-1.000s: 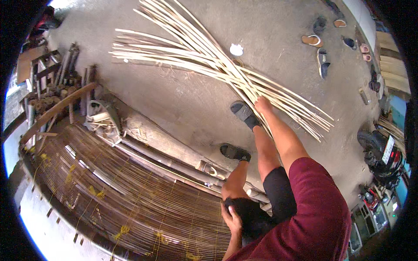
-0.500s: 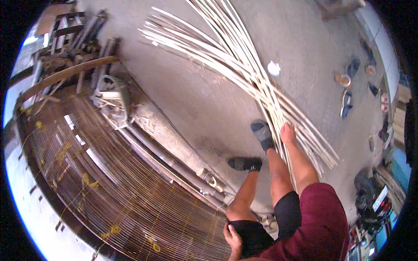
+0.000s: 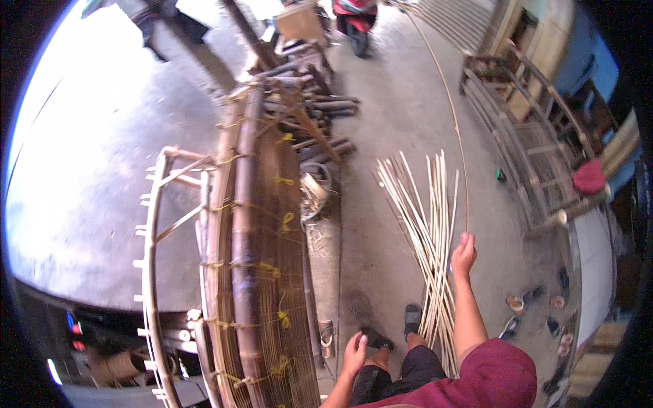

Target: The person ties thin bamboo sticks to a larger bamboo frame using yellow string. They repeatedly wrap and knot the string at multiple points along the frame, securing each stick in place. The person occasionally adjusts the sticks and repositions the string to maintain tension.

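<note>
In my right hand (image 3: pixel 464 256) I grip the near end of a long thin bamboo strip (image 3: pixel 456 126), which runs in a curve far up the floor. A loose crossed pile of pale strips (image 3: pixel 435 238) lies on the floor by my feet, left of that hand. My left hand (image 3: pixel 354 353) is raised beside my left thigh with nothing in it, its fingers loosely apart. Next to it on the left stands a long rack of thin dark slats (image 3: pixel 275 238) tied with yellow cord, with a thick bamboo pole (image 3: pixel 246 265) along it.
A light bamboo frame (image 3: pixel 154 272) stands beyond the rack at left. Stacked poles (image 3: pixel 326 109) and a basket-like container (image 3: pixel 315 190) are ahead of it. A red motorbike (image 3: pixel 356 20) stands at the far end. A wooden bench (image 3: pixel 520 146) and scattered sandals (image 3: pixel 515 303) are at right.
My view has swung up and left toward the far end of the floor. My right hand has come up from the pile with one long strip. My left hand has lifted off my thigh.
</note>
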`<move>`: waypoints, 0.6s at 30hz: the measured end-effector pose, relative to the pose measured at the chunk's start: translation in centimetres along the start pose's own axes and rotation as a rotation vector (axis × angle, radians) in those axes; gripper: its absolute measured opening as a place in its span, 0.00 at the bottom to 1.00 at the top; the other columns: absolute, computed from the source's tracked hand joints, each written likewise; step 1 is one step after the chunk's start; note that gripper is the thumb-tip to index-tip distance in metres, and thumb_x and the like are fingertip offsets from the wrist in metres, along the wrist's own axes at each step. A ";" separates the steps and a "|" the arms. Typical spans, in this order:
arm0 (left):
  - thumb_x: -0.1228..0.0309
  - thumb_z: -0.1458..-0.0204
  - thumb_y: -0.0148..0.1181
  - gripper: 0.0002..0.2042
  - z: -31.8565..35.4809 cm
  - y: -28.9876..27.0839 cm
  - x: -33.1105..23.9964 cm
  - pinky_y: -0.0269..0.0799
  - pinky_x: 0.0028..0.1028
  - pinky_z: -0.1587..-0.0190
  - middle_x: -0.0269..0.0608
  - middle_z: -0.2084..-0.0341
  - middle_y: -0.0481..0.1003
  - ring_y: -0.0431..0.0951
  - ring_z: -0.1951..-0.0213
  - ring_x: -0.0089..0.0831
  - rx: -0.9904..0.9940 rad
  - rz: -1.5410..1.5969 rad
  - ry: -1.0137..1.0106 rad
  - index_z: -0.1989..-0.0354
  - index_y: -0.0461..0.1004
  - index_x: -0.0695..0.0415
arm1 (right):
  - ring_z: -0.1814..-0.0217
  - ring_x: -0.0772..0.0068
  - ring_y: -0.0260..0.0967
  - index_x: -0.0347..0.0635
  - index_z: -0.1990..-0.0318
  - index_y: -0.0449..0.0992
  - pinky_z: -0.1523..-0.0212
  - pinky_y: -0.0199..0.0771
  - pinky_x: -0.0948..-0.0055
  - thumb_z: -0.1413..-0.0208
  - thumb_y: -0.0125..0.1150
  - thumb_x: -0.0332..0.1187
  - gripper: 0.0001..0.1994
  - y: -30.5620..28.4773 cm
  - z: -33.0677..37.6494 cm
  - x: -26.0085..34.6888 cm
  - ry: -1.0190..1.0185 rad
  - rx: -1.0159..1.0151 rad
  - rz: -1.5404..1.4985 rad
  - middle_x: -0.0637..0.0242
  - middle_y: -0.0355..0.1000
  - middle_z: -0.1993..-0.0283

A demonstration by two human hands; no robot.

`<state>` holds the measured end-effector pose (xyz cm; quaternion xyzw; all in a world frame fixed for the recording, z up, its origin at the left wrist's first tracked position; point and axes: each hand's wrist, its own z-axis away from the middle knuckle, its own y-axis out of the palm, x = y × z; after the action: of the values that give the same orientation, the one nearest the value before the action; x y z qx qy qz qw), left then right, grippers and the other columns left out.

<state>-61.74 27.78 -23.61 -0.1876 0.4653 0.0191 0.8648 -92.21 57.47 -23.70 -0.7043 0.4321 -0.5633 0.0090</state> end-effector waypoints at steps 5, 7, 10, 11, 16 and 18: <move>0.58 0.39 0.52 0.24 0.2 -6.4 -13.5 0.61 0.37 0.38 0.57 0.45 0.69 0.68 0.42 0.49 -0.237 -0.235 0.416 0.40 0.65 0.61 | 0.74 0.73 0.67 0.41 0.49 0.69 0.74 0.66 0.72 0.32 0.42 0.33 0.12 7.3 -0.5 22.6 -0.040 0.382 -0.361 0.64 0.71 0.67; 0.59 0.38 0.50 0.24 1.7 -9.4 -17.0 0.57 0.41 0.36 0.57 0.44 0.68 0.66 0.40 0.50 -0.337 -0.280 0.480 0.39 0.64 0.61 | 0.80 0.88 0.52 0.47 0.47 0.68 0.80 0.55 0.82 0.31 0.41 0.34 0.11 10.3 4.7 31.0 -0.093 0.444 -0.875 0.79 0.59 0.75; 0.59 0.36 0.44 0.24 6.4 -13.6 -17.5 0.59 0.41 0.39 0.58 0.45 0.69 0.68 0.42 0.50 -0.488 -0.282 0.434 0.37 0.61 0.61 | 0.82 0.88 0.51 0.48 0.46 0.66 0.83 0.56 0.85 0.30 0.39 0.39 0.12 7.6 15.8 41.9 0.239 0.860 -1.243 0.81 0.54 0.77; 0.59 0.36 0.44 0.23 8.7 -15.0 -17.3 0.59 0.43 0.41 0.56 0.48 0.70 0.69 0.46 0.50 -0.593 -0.316 0.328 0.39 0.63 0.60 | 0.84 0.88 0.49 0.49 0.45 0.63 0.86 0.55 0.84 0.29 0.37 0.41 0.13 4.0 19.0 45.9 0.493 1.031 -1.284 0.80 0.52 0.79; 0.59 0.37 0.46 0.15 22.1 -20.7 -14.2 0.58 0.42 0.54 0.45 0.65 0.75 0.72 0.60 0.46 -1.100 -0.490 -0.038 0.57 0.74 0.57 | 0.79 0.76 0.62 0.50 0.46 0.56 0.77 0.74 0.72 0.30 0.36 0.42 0.12 -1.8 32.5 48.4 0.588 1.342 -1.364 0.69 0.61 0.77; 0.58 0.38 0.47 0.16 27.1 -23.4 -12.5 0.56 0.43 0.56 0.42 0.69 0.76 0.72 0.62 0.45 -1.188 -0.566 -0.193 0.66 0.76 0.56 | 0.71 0.68 0.71 0.50 0.46 0.54 0.68 0.79 0.65 0.30 0.35 0.41 0.11 -4.4 36.9 48.9 0.710 1.563 -1.335 0.62 0.69 0.71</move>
<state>-42.30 17.09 7.20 -0.7449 0.2287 0.0611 0.6237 -60.38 12.54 3.42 -0.3936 -0.5377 -0.7453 0.0214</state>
